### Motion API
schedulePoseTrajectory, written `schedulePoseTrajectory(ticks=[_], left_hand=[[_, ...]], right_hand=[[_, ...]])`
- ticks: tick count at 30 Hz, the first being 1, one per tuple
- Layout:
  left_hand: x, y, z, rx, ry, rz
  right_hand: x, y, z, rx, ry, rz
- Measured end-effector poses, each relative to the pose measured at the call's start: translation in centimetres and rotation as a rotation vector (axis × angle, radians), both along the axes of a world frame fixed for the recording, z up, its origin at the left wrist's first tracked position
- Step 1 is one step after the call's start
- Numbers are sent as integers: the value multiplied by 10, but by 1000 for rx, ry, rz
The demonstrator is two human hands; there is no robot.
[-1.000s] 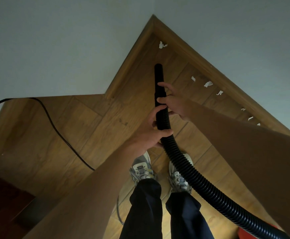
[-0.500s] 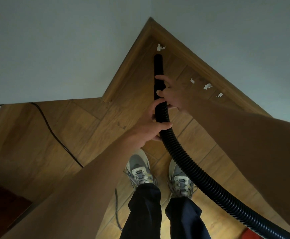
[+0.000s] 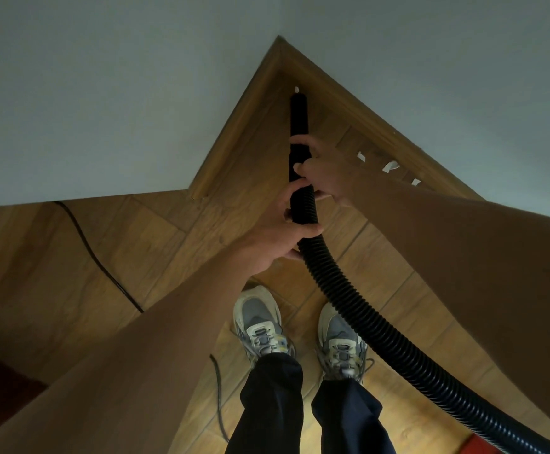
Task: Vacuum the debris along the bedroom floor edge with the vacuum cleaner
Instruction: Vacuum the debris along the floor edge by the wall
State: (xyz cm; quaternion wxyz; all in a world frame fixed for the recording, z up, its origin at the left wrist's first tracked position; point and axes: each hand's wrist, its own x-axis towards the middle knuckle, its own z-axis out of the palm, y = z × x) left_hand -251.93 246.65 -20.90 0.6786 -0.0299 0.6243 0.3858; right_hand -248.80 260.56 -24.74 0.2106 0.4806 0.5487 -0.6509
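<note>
1. Nozzle (image 3: 299,116) ends just short of the skirting corner (image 3: 280,47), at a white scrap (image 3: 296,90); its long axis runs from our grip straight to that corner.
2. Our right hand (image 3: 324,173) wraps the nozzle nearer the corner; our left hand (image 3: 277,237) curls round the ribbed hose (image 3: 365,306) behind it.
3. We note more torn white scraps (image 3: 390,166) along the skirting, right of the corner.

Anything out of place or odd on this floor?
White paper scraps lie along the right baseboard, one more at the nozzle tip in the corner; a black cord trails across the floor at left. Nothing looks damaged.
</note>
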Motion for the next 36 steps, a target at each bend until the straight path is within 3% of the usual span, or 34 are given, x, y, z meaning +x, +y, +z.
schedulePoseTrajectory(ticks=[13, 36], left_hand=[[-8, 6, -1, -13, 29, -18], [67, -15, 24, -17, -154, -181]], right_hand=[[-11, 5, 2, 19, 9, 3], [109, -13, 22, -125, -98, -200]])
